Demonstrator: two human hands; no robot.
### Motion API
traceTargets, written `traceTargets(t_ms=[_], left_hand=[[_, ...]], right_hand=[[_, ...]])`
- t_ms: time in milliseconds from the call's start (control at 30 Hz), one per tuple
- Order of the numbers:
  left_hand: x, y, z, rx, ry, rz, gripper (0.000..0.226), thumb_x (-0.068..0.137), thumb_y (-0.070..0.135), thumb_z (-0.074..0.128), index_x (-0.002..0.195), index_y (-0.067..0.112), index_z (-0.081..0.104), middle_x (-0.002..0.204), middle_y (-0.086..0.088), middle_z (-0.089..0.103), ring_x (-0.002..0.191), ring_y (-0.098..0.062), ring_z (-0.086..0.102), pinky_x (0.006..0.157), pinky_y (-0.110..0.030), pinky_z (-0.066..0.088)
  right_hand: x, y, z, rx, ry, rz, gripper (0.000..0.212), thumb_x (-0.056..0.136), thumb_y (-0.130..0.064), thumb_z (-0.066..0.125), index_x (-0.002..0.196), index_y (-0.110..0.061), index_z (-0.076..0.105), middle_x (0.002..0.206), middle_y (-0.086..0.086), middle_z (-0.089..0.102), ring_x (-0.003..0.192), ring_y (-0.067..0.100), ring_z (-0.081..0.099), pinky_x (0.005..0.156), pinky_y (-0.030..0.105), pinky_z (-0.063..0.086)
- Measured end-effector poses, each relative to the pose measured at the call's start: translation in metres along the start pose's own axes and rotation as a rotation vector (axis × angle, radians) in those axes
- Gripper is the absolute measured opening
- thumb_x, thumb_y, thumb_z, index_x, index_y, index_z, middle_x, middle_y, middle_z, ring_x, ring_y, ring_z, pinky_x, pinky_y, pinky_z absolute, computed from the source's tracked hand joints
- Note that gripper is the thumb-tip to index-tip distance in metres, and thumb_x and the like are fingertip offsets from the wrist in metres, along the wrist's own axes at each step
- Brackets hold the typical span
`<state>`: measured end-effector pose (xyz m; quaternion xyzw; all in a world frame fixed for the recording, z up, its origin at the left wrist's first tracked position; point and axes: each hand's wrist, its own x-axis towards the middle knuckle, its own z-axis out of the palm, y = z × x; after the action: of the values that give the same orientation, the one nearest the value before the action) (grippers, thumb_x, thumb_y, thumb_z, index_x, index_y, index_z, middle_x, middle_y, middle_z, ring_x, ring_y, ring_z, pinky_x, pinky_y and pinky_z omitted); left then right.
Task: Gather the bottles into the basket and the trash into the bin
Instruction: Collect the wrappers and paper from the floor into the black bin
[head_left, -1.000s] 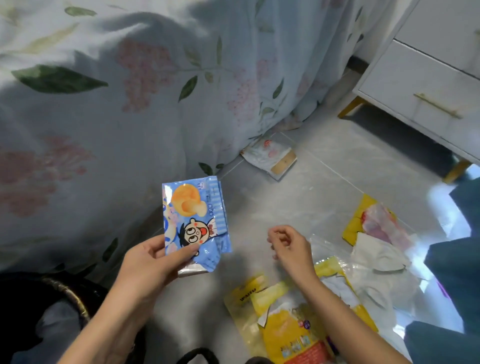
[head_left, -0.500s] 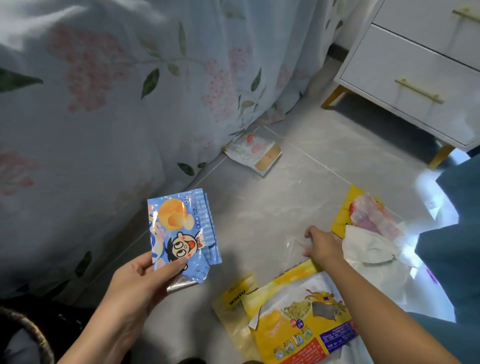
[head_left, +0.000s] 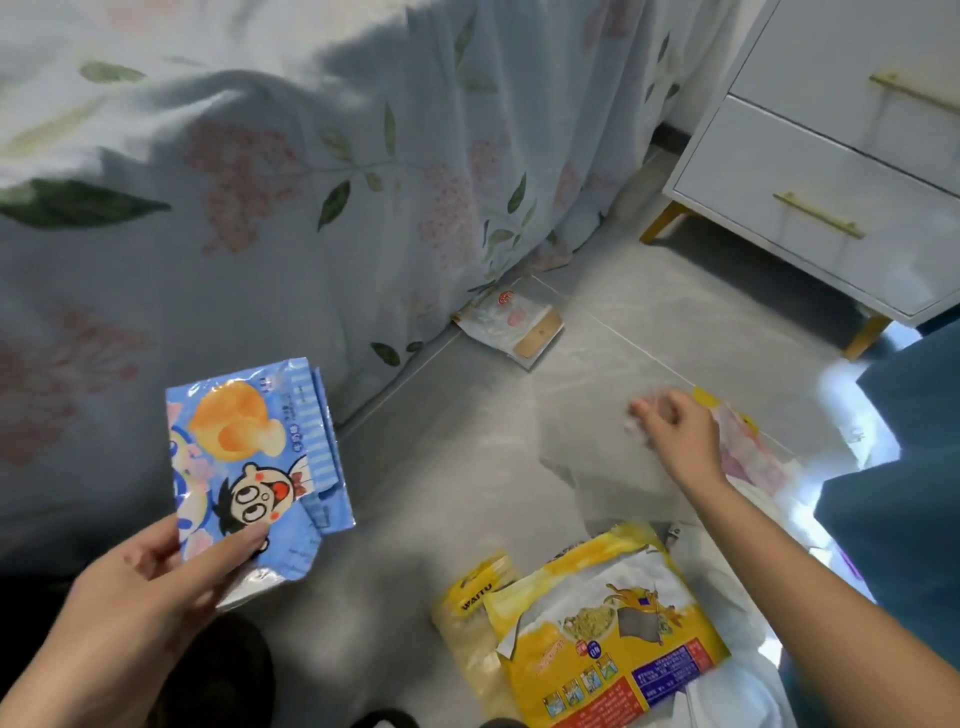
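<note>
the left hand (head_left: 140, 587) is up off the floor with a blue snack wrapper (head_left: 254, 467) pinched between thumb and fingers, the thumb lying across the cartoon face printed on its front and the wrapper standing upright above the palm. behind that hand hangs a flowered bedsheet (head_left: 291, 171) that drapes down to the grey tile floor (head_left: 457, 467). the right hand (head_left: 675, 436) reaches out low over the floor, well apart from the left one, fingers curled loosely and turned downward; something pale and crinkly shows at its fingertips, but it is too blurred to tell whether the hand is gripping it or only touching it. just beyond and to the outside of that right hand lies a yellow and pink wrapper (head_left: 748, 447), partly hidden by the wrist. nearer than the right hand, under the forearm, a large yellow snack bag (head_left: 608, 639) lies flat on the floor, overlapping a smaller yellow pouch (head_left: 472, 603) on the side toward the left hand. farther off, ahead of both hands at the foot of the sheet, a clear packet with a brown card (head_left: 514, 322) rests on the tiles. past the right hand stands a white drawer cabinet (head_left: 831, 171) on yellow legs.
</note>
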<state>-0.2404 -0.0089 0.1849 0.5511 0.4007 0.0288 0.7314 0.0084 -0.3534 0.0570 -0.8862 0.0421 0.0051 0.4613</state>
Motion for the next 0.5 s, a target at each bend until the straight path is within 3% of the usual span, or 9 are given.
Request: traceTargets(t_ms=[67,133,233,300,333,433,500], left_hand=[[-0.014,0.003,-0.010,0.005,0.032,0.023,0.029,0.053,0.004,0.071,0.078,0.018,0.079,0.087,-0.011,0.076,0.074,-0.019,0.074,0.062,-0.036,0.059],[-0.028,0.004,-0.020,0.016,0.041,0.032,0.033,0.042,0.009,0.075,0.074,0.019,0.079,0.084,-0.010,0.076,0.070,-0.017,0.073,0.058,-0.031,0.059],[-0.050,0.008,-0.037,0.022,0.029,0.032,0.043,0.030,0.019,0.090,0.072,0.019,0.079,0.086,-0.012,0.076,0.068,-0.014,0.073,0.055,-0.023,0.058],[-0.063,0.008,-0.052,0.037,0.068,0.058,0.071,0.004,0.036,0.096,0.072,0.021,0.079,0.083,-0.010,0.076,0.068,-0.013,0.072,0.055,-0.020,0.056],[-0.070,0.008,-0.059,0.027,0.097,0.066,0.075,0.000,0.035,0.095,0.072,0.020,0.079,0.083,-0.010,0.076,0.069,-0.013,0.072,0.056,-0.019,0.056],[-0.090,0.007,-0.085,-0.047,0.104,0.067,0.068,0.015,0.021,0.092,0.079,0.005,0.077,0.091,-0.017,0.075,0.072,-0.017,0.073,0.059,-0.023,0.058],[-0.101,0.002,-0.105,-0.078,0.149,0.055,0.079,0.019,0.018,0.093,0.093,0.000,0.071,0.097,-0.020,0.073,0.078,-0.021,0.073,0.064,-0.025,0.059]], right_hand=[[-0.005,-0.029,-0.002,0.095,-0.022,-0.012,0.027,0.081,-0.015,0.072,0.062,-0.023,0.054,0.052,-0.012,0.058,0.050,-0.003,0.051,0.051,0.011,0.040],[-0.013,-0.053,0.000,0.255,-0.068,0.023,0.010,0.079,-0.013,0.074,0.080,-0.019,0.066,0.056,-0.019,0.064,0.053,-0.007,0.057,0.050,0.009,0.042],[-0.027,-0.081,0.005,0.474,-0.109,0.141,0.014,0.081,-0.009,0.071,0.091,-0.016,0.065,0.063,-0.011,0.068,0.054,-0.003,0.061,0.044,0.013,0.044],[-0.039,-0.089,0.012,0.658,-0.143,0.245,0.012,0.084,-0.006,0.067,0.091,-0.016,0.063,0.074,-0.005,0.070,0.063,0.004,0.066,0.049,0.018,0.051],[-0.046,-0.090,0.018,0.713,-0.171,0.301,0.014,0.086,-0.005,0.064,0.097,-0.014,0.061,0.080,-0.001,0.070,0.066,0.007,0.067,0.052,0.022,0.054],[-0.080,-0.072,0.043,0.510,-0.285,0.504,0.021,0.088,-0.001,0.059,0.108,-0.007,0.052,0.079,0.012,0.058,0.046,0.008,0.060,0.036,0.021,0.047],[-0.108,-0.048,0.060,0.208,-0.386,0.481,0.018,0.085,0.001,0.059,0.100,0.005,0.052,0.074,0.021,0.054,0.038,0.015,0.057,0.035,0.028,0.048]])
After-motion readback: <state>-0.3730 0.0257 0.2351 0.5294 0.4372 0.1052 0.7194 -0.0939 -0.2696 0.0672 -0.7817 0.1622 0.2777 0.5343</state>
